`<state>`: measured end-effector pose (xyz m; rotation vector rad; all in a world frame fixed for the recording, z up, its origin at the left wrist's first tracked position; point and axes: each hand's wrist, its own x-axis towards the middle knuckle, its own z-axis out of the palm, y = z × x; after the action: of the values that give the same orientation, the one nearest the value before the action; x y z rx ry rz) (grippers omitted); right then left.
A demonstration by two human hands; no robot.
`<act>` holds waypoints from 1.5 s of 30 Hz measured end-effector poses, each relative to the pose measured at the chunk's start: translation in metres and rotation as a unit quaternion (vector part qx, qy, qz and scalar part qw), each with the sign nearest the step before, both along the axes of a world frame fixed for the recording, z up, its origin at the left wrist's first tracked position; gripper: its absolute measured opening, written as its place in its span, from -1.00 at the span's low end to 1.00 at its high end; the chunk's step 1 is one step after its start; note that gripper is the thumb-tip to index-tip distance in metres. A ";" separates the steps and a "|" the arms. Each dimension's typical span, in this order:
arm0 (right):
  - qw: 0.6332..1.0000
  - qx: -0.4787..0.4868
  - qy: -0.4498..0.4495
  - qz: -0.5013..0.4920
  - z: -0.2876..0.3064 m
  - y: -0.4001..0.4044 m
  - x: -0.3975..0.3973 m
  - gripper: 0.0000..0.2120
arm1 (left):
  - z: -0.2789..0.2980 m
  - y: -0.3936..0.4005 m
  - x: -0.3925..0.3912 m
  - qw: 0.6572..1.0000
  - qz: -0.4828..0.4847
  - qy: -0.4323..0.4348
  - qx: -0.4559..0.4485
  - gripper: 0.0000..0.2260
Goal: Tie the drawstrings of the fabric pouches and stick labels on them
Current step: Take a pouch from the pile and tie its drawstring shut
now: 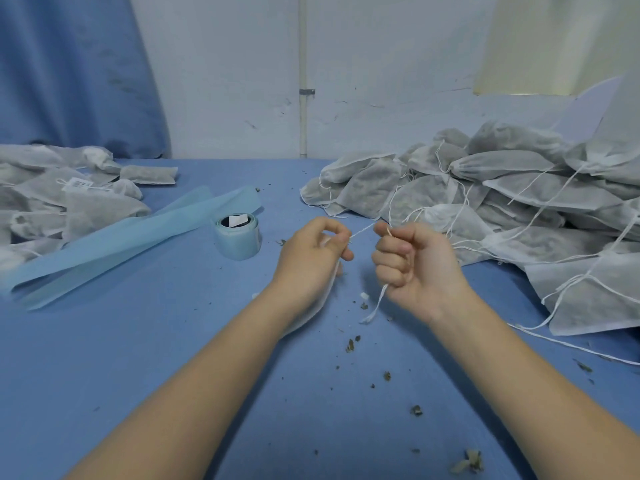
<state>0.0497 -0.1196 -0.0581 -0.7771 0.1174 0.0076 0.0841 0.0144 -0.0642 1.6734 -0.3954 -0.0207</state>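
Pinching a white drawstring (362, 231) taut between them, the left hand (308, 259) and right hand (412, 268) work above the middle of the blue surface (173, 341), each grip closed on the string. Its pouch (311, 308) lies mostly hidden under the left wrist. Untied pouches (502, 202) heap along the right edge; labelled ones (69, 199) lie at the left edge, beside a label roll (238, 235).

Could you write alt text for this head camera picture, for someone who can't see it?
Two bare hands, left hand and right hand, pull a white drawstring taut over a blue table. Pouch piles lie right and left, a label roll between.
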 end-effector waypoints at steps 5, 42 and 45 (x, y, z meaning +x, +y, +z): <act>0.998 -0.039 -0.055 0.005 -0.009 0.005 0.005 -0.63 | -0.001 0.000 -0.003 0.999 0.037 0.006 -0.025 -0.90; 0.958 -0.279 -0.008 -0.067 -0.015 0.007 0.005 -0.76 | -0.006 0.011 0.002 0.897 0.100 -0.328 0.277 -0.89; 0.932 -0.355 -0.038 -0.068 -0.014 0.009 0.001 -0.81 | -0.010 0.010 0.003 0.899 0.136 -0.319 0.268 -0.88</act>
<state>0.0508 -0.1106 -0.0721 -1.4908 0.0988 -0.2066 0.0868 0.0249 -0.0743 2.2558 -0.6833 0.7020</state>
